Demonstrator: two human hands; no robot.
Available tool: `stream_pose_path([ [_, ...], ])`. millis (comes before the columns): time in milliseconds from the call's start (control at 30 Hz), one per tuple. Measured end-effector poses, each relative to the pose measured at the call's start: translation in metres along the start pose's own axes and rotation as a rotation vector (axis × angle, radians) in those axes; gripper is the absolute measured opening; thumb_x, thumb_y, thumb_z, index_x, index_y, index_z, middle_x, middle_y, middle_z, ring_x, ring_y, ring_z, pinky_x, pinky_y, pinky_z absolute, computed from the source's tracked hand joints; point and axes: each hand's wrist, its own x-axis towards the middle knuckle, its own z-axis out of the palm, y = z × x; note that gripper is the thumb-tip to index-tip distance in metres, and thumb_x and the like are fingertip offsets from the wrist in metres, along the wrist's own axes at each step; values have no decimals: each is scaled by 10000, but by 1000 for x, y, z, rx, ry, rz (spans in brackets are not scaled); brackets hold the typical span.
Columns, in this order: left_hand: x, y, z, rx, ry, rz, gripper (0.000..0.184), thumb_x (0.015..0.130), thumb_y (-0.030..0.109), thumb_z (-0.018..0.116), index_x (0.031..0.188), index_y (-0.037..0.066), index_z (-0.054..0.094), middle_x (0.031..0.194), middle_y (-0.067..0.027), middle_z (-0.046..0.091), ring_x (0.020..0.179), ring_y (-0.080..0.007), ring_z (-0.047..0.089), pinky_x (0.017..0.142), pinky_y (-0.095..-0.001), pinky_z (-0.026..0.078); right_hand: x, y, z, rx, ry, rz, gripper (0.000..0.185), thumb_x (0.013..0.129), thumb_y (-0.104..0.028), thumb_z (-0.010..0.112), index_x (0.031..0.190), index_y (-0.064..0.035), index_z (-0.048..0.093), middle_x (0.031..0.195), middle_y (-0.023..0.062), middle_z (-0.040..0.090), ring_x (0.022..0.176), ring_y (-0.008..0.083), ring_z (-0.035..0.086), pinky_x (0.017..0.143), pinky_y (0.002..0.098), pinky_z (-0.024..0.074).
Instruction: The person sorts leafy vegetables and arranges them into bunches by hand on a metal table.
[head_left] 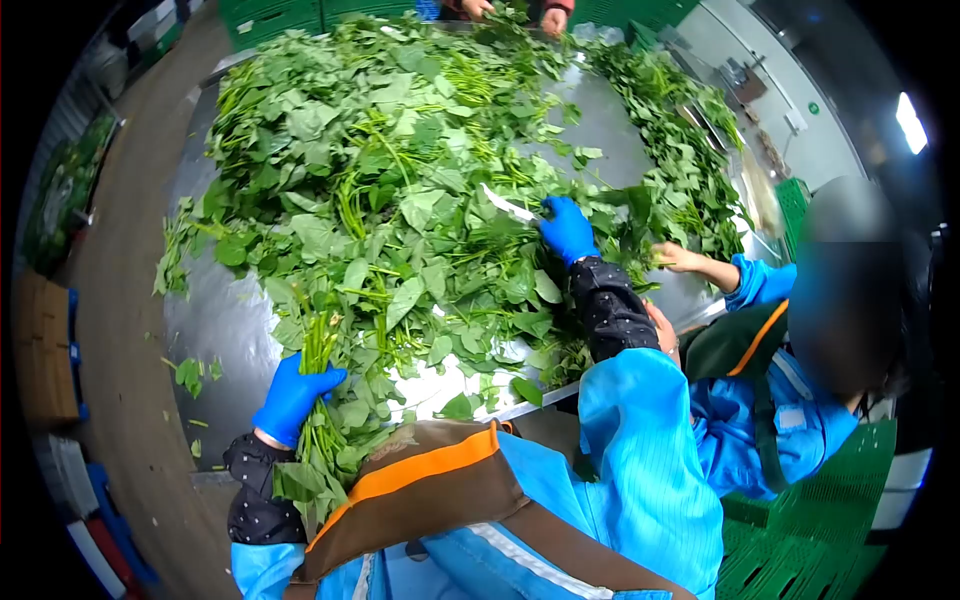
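Observation:
My left hand (298, 397), in a blue glove, is closed around a bundle of leafy green stems (318, 350) at the table's near left edge; the leaves hang down beside my apron. My right hand (568, 230), also blue-gloved, is closed on a knife whose pale blade (507, 204) points up and left over the greens. Its handle is hidden in my fist. Beneath and around both hands lies a large heap of leafy greens (400, 150), spread over the metal table (215, 330).
A co-worker in blue (760, 420) stands close at my right, a bare hand (680, 257) near the greens. Across the table another person's hands (553, 22) hold greens. Green crates (270, 22) stand behind the table. Cardboard boxes (45, 350) are at the far left.

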Motion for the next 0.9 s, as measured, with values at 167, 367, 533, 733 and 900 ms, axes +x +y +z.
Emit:
stream_pose_path([
  [167,-2,3,1,11,18,10,156,715,131,657,766,6,580,643,-27,550,559,-103,505,524,-240,393,2,2,23,-124,-224,20,235,736,-164,528,952,-86,578,880,177,579,829,351,552,700,438,436],
  [367,2,-7,-1,-21,32,38,182,719,168,667,745,7,587,615,-25,542,551,-105,494,522,-253,386,-48,-110,-23,719,194,-48,142,702,-27,504,824,-53,570,777,142,581,697,289,565,618,366,439],
  [533,2,-7,-6,-136,-139,8,182,718,169,677,753,38,555,636,-16,516,552,-91,482,517,-226,383,-143,-203,16,896,-105,-385,305,647,11,532,920,-82,631,800,113,618,705,253,614,621,311,480],
  [733,-1,-12,-7,-126,-159,29,173,714,143,674,778,18,573,655,-28,532,566,-91,486,530,-229,388,-149,-259,15,813,-269,-408,205,674,-76,576,874,-89,620,795,130,616,690,297,603,580,343,483],
  [900,-14,-23,13,736,263,225,336,702,366,612,872,77,630,789,-172,612,718,-348,586,632,-410,470,-155,-230,43,481,-352,-440,103,715,-158,585,793,-90,589,656,159,569,611,357,565,521,391,448],
])
